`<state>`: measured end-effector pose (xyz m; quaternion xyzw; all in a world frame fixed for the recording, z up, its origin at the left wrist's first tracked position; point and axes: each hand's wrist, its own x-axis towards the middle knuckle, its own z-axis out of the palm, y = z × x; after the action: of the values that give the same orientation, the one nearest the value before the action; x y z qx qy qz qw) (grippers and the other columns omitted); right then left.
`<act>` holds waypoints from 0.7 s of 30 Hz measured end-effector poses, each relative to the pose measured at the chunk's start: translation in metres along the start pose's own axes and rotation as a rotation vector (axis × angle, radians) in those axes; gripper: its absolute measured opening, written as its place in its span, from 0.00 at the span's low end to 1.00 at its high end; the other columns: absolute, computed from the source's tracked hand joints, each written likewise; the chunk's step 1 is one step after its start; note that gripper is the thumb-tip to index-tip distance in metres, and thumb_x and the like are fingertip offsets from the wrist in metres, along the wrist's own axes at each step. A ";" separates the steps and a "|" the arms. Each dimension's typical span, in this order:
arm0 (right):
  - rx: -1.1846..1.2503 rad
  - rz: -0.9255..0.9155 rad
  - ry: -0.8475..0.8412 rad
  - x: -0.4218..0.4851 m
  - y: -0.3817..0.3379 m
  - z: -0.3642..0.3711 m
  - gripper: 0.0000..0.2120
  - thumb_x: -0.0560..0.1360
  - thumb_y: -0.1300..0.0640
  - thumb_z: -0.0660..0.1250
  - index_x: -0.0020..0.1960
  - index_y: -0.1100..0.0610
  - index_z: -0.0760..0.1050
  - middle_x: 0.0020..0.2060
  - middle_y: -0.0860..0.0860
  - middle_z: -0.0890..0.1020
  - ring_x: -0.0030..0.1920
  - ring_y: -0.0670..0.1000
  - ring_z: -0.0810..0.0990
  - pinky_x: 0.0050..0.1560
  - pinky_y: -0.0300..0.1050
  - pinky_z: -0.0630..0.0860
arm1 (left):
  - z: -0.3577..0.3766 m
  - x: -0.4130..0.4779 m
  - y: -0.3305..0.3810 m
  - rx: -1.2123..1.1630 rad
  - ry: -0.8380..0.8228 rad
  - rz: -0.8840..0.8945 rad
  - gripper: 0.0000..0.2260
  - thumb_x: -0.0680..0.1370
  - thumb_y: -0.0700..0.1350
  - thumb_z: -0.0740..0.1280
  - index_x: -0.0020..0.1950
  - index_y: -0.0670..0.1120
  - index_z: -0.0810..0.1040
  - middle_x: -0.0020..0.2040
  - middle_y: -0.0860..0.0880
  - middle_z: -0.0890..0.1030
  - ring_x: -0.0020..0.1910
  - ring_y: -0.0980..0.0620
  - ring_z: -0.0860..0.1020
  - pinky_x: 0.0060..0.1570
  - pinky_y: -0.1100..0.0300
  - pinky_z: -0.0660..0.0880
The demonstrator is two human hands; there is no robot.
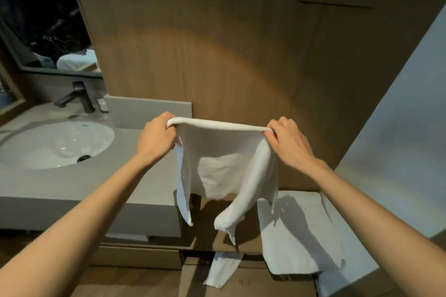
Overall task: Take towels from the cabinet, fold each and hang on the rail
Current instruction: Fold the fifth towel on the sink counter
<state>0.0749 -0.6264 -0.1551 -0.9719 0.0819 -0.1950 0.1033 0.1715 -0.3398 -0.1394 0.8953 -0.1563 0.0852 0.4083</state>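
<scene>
A view from the person's head, looking down at two bare forearms stretched forward in a dim bathroom. The left hand and right hand each pinch one upper corner of a white towel, fingers curled round the cloth, and pull its top edge taut between them. The towel hangs in the air in front of a wood-panelled wall, just off the right end of the counter. It is not neatly folded: the left side falls in a narrow strip, and the right side droops in a thick rolled tail below the rest.

A round white sink is set into the left part of the grey counter, with a dark faucet at its back edge and a mirror above.

Below and to the right of the held towel, a second white towel hangs flat and draped; what it hangs on is hidden, so whether that is the rail cannot be told. At the bottom centre, a third strip of white cloth pokes out from a low wooden unit, possibly the cabinet.

As a judgement, the task looks partway through: perhaps one towel is hung, this one is out and being shaped for folding, and folding, hanging and at least one more towel remain.
</scene>
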 end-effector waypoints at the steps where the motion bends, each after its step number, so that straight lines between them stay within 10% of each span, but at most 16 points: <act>1: 0.031 -0.027 -0.008 0.002 -0.004 -0.006 0.11 0.82 0.51 0.54 0.47 0.55 0.70 0.46 0.52 0.73 0.47 0.53 0.71 0.43 0.53 0.74 | -0.013 -0.001 0.003 0.027 -0.003 -0.004 0.11 0.73 0.37 0.55 0.44 0.49 0.74 0.35 0.48 0.79 0.38 0.42 0.80 0.44 0.45 0.78; 7: 0.420 -0.039 -0.039 0.007 -0.042 -0.027 0.19 0.79 0.46 0.61 0.34 0.54 0.61 0.28 0.49 0.68 0.30 0.49 0.66 0.33 0.48 0.61 | -0.086 -0.008 0.007 -0.165 0.045 -0.090 0.14 0.70 0.42 0.57 0.48 0.40 0.79 0.46 0.43 0.80 0.45 0.46 0.76 0.46 0.51 0.74; 21: 0.545 -0.004 -0.163 0.014 -0.158 0.009 0.22 0.70 0.38 0.71 0.36 0.57 0.74 0.32 0.51 0.78 0.34 0.48 0.73 0.34 0.43 0.67 | -0.199 -0.029 -0.125 -0.330 -0.294 -0.364 0.11 0.73 0.41 0.70 0.55 0.42 0.81 0.52 0.36 0.80 0.46 0.44 0.74 0.45 0.53 0.70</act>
<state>0.1103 -0.4752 -0.1215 -0.9208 0.0160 -0.1313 0.3669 0.1827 -0.1056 -0.1056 0.8328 -0.0621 -0.1469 0.5300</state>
